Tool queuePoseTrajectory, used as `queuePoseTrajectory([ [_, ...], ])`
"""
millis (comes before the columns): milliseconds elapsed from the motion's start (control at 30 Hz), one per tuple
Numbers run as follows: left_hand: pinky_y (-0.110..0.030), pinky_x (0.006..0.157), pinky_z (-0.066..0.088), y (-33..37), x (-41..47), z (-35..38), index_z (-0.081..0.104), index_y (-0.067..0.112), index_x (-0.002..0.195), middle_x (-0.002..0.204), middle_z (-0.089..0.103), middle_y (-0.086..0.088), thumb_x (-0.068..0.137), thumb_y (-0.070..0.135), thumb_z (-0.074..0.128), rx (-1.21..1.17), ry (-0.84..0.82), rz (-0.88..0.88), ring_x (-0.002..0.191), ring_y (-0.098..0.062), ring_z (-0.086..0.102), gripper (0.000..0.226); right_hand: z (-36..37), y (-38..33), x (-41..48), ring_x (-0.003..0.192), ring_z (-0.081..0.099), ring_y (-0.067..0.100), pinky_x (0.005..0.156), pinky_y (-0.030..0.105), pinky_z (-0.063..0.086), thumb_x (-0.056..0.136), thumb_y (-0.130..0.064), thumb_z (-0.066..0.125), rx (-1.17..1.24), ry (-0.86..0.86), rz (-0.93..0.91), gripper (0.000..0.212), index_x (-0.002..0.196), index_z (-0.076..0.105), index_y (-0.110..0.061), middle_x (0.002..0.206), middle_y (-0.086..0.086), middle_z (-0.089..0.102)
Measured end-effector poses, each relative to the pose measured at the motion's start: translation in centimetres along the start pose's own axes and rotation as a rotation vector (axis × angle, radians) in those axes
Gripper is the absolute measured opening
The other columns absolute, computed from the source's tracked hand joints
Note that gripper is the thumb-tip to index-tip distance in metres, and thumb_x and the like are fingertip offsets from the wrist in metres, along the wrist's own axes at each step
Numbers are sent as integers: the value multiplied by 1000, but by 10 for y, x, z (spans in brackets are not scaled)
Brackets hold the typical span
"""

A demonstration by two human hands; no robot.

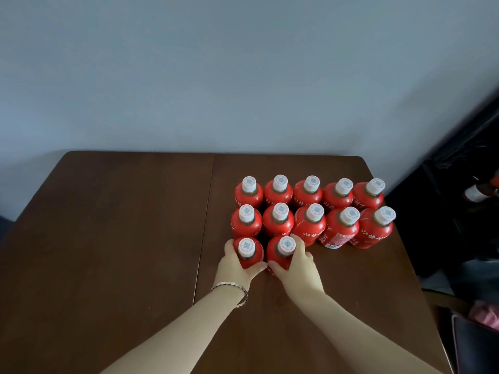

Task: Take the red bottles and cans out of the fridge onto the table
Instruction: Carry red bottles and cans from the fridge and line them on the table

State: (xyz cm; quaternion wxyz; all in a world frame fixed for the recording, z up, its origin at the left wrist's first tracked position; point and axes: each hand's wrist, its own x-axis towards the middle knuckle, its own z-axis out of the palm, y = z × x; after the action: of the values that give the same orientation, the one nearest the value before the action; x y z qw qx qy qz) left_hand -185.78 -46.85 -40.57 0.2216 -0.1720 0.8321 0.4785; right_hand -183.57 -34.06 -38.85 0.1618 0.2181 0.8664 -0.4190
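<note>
1. Red bottles (278, 222), twelve in the head view, stand on the right half of a dark brown table (108, 238), all to the right of the seam (208, 211) that runs across its top from front to back.
2. Every bottle is upright. Its long axis is vertical and its white cap points up toward the camera. Each cap carries a small square printed mark.
3. They form three rows. The back row (310, 193) has five bottles side by side. The middle row (341, 225), just in front of it, also has five, packed so close that neighbours look to be touching. White lettering shows on the near faces of the three rightmost middle-row bottles.
4. The front row has two bottles, at the left end of the block: the front-left bottle (248, 252) and the front-right bottle (280, 252), just beside each other.
5. The left hand (237, 268) grips the front-left bottle, fingers curled round its left side and thumb on the near side. A thin bracelet (232, 288) sits on that wrist.
6. The right hand (299, 271) grips the front-right bottle, fingers curled round its right side and thumb across the near face.
7. Whether the two held bottles rest on the table cannot be told, as the hands hide their bases.
8. A plain pale wall (243, 76) rises behind the table. Dark, indistinct clutter (472, 184) fills the right edge.
</note>
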Motion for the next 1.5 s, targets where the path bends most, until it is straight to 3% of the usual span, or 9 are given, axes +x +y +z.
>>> queuePoseTrajectory([
  [167,-33,99,40,2,1,3,21,13,143,136,49,-11,74,23,78,34,-18,-41,122,-28,51,90,4,-3,5,125,50,28,96,33,44,92,-35,58,-126,-50,63,85,151,2,-12,147,14,31],
  [267,-39,108,33,13,-7,5,10,14,148,150,28,-16,74,21,77,45,106,-28,135,-31,36,100,-7,8,6,126,49,28,99,35,43,91,-21,57,-187,-175,56,83,150,0,-6,144,14,38],
  [367,-46,114,23,30,-20,8,16,12,147,154,13,-20,73,22,75,253,367,327,143,-34,17,96,-43,41,15,117,56,28,91,35,50,85,-9,51,-223,-198,158,61,142,27,-7,132,12,53],
  [500,-49,108,27,47,-19,25,35,21,136,150,24,-15,75,43,50,582,411,785,137,-32,27,66,-121,90,44,116,55,30,87,28,44,86,-6,50,-81,155,348,39,124,54,-6,127,15,58],
  [600,-53,111,22,67,-15,46,33,27,142,156,17,-9,83,49,36,867,298,696,142,-31,23,62,-178,104,79,118,54,34,94,34,43,90,-9,48,47,371,313,37,126,56,-4,128,18,58],
  [733,-47,117,4,68,-2,60,5,36,148,157,-17,2,97,47,27,988,206,401,147,-22,-9,57,-210,79,121,127,47,28,103,35,36,98,-35,38,89,247,88,44,136,48,-14,140,8,50],
  [900,-40,118,11,65,-3,63,10,36,148,157,-19,1,100,39,27,936,221,370,147,-22,-7,51,-199,59,160,140,32,24,113,38,22,97,-56,24,243,-15,48,59,145,36,-24,152,4,35],
  [1367,-42,118,11,74,-5,66,-2,34,149,157,-20,-2,98,46,24,1082,208,271,147,-25,-7,58,-194,68,162,137,37,29,113,45,26,92,-66,14,103,-73,38,71,147,29,-23,150,8,38],
  [1500,-42,118,5,86,-19,59,-3,30,149,158,-13,-3,97,52,21,1114,161,282,147,-24,-8,62,-197,76,129,103,61,28,82,35,46,93,-61,20,56,106,84,71,131,47,-8,116,15,61],
])
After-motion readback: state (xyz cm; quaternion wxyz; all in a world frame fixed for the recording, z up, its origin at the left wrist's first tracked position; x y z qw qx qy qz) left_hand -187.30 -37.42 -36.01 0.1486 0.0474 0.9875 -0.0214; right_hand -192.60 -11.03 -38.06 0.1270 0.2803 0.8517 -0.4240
